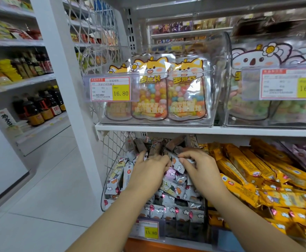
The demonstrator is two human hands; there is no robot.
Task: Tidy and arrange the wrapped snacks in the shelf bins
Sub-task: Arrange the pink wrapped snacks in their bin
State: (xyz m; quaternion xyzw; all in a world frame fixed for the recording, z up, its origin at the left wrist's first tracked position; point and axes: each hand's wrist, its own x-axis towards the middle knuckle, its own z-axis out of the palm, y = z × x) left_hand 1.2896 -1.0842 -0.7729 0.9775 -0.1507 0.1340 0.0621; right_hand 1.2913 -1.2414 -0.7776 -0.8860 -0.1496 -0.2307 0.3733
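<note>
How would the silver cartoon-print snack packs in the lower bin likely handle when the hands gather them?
The snack packs look glossy, so probably slippery against each other. They lie heaped at mixed angles, so pushing likely makes them slide and shift. Each is small beside the left hand and right hand, so probably light.

I see a white shelf board point(185, 128) above; on it a clear bin point(219, 73) with fox-print candy-ball bags point(186, 91) standing upright; a price tag point(110, 89) reading 16.80 on its front; beside it a koala-print bin point(276, 57) with its own tag point(292, 84); far left, dark sauce bottles point(39, 110) on shelves; pale tiled floor point(45, 188).
</note>
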